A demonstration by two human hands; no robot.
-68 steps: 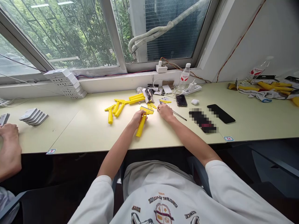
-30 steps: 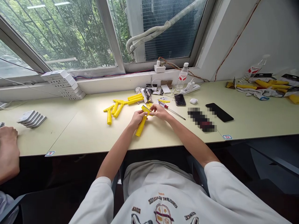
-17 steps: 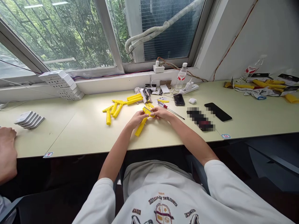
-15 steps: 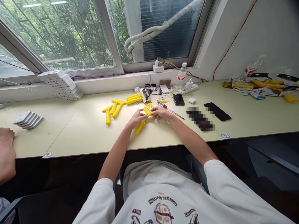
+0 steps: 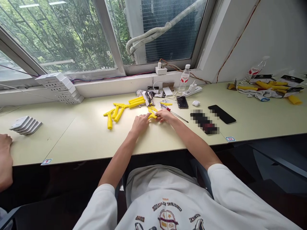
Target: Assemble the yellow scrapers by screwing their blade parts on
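Between my two hands is a yellow plastic scraper (image 5: 153, 115), its flat head showing past my fingers. My left hand (image 5: 141, 124) is closed over its handle, which the hand mostly hides. At the head's right edge, my right hand (image 5: 165, 115) has its fingers pinched together, holding it. Just behind the right hand lies a screwdriver (image 5: 176, 115) with a clear and red handle. Several more yellow T-shaped scrapers (image 5: 120, 111) lie to the left of my hands, and yellow tubular handles (image 5: 137, 102) lie behind them.
Behind my hands are black-and-white packets (image 5: 148, 98), a phone (image 5: 182, 102), a water bottle (image 5: 184, 79) and a power strip (image 5: 193, 90). On the right rests a black slab (image 5: 222, 114). White boxes (image 5: 59, 88) are stacked at the left; another person's hand (image 5: 5, 143) is at the far left.
My left hand has shifted from pinching the scraper's head to wrapping round its handle, and the handle has gone out of sight. My right hand stays at the head. The view has shifted slightly.
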